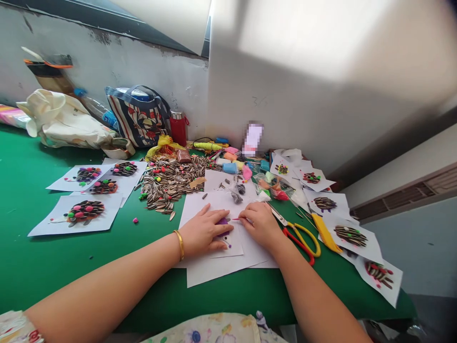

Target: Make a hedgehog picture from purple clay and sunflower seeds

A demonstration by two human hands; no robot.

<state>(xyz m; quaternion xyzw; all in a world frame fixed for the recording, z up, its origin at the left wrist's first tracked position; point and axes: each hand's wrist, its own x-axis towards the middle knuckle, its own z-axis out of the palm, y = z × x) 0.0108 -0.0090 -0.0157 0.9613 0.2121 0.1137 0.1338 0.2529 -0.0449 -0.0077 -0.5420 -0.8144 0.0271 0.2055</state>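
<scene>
My left hand lies spread on a small white card, its fingers partly covering a flat purple clay shape. Small dark and purple dots show on the card below that shape. My right hand rests just to the right, fingertips pinched on a thin pink stick whose tip points at the purple clay. Larger white sheets lie beneath both hands. Just beyond them sits a small bag of dark clay.
Sunflower seeds are heaped beyond my left hand. Scissors and a yellow strip lie to the right. Finished seed-and-clay hedgehog cards line both sides. Clay packets, a striped bag and a red flask stand by the wall.
</scene>
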